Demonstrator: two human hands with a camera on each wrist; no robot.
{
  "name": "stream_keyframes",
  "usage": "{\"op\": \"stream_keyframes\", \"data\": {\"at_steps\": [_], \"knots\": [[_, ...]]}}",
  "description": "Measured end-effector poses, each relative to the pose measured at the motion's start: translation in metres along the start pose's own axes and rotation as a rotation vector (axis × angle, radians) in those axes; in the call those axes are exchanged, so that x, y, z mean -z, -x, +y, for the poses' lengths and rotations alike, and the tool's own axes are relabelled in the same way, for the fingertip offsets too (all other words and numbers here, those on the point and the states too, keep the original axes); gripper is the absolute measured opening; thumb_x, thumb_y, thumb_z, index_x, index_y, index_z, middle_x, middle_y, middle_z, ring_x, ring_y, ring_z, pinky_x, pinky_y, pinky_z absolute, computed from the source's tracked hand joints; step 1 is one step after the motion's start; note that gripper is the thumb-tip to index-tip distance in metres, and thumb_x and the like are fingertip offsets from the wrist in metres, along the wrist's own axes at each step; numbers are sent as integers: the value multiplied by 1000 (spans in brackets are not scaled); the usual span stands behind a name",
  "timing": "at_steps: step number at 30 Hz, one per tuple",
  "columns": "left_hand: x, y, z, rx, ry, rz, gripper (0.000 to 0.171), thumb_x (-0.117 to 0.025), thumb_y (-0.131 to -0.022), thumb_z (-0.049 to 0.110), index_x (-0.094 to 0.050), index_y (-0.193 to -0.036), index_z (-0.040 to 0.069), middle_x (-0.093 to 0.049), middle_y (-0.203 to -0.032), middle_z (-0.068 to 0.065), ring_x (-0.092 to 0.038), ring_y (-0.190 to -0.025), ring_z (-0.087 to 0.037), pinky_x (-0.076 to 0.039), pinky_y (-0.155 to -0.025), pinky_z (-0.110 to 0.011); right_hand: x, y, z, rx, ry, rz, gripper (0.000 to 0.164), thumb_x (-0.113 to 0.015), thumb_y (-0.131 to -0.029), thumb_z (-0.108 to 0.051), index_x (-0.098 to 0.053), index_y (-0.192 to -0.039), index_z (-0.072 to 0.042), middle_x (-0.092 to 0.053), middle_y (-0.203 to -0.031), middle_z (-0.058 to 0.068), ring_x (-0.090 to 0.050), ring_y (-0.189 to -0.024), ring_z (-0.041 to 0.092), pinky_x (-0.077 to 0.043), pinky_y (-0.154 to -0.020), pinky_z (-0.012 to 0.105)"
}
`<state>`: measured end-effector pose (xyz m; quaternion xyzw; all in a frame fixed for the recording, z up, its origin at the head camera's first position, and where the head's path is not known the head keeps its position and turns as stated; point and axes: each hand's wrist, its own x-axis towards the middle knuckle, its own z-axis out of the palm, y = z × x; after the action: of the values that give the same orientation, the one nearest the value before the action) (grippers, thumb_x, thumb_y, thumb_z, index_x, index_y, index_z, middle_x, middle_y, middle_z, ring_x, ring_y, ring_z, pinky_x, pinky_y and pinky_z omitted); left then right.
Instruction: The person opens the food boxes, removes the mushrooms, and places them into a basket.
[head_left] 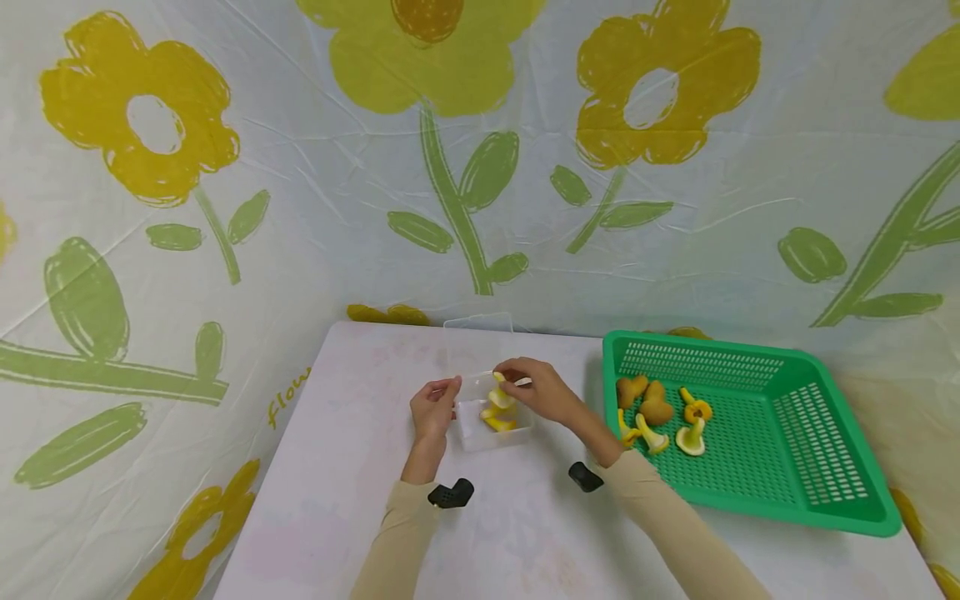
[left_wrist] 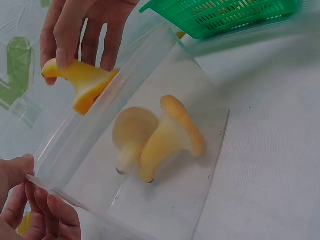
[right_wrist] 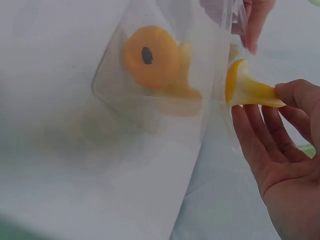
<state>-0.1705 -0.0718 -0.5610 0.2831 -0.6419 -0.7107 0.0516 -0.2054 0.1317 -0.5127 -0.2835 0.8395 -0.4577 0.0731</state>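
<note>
My right hand pinches a yellow mushroom by its stem between thumb and fingers, with its cap towards the clear plastic box. In the right wrist view the cap of this mushroom overlaps the box's rim. My left hand grips the box's left edge, thumb on one side and curled fingers on the other. Through the clear wall in the left wrist view, two more mushrooms show inside: a tan one and a yellow one beside it.
Behind the box, its transparent lid stands raised. A green perforated basket sits at the right of the table, with several mushrooms, including a brown one, at its left end. Flower-printed cloth hangs close behind the table.
</note>
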Motion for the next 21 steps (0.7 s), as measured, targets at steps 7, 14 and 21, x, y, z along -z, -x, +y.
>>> {"op": "stream_keyframes", "data": {"at_steps": [7,14,21], "knots": [[-1,2,1,16,-10,2,22,-80,-92,21,-72,-101,2,-67,-81,-3,-51,-66,-11,-43,-50,-18,15,9,2,-28,-46,49,29,-68,-99,-7,-67,-126,4,-70,-118,16,-67,-105,32,-56,-94,49],[-1,3,1,16,-31,12,23,-78,-94,22,-72,-103,1,-70,-87,-7,-51,-68,-13,-43,-51,-18,35,19,3,-85,-127,73,28,-67,-100,-9,-64,-126,4,-68,-115,18,-68,-102,35,-60,-83,31],[-2,3,1,22,-41,13,23,-78,-94,23,-72,-104,3,-68,-84,-2,-51,-70,-13,-44,-52,-18,58,33,6,-140,-236,57,31,-64,-102,-8,-60,-129,7,-64,-118,27,-66,-100,37,-60,-85,47]]}}
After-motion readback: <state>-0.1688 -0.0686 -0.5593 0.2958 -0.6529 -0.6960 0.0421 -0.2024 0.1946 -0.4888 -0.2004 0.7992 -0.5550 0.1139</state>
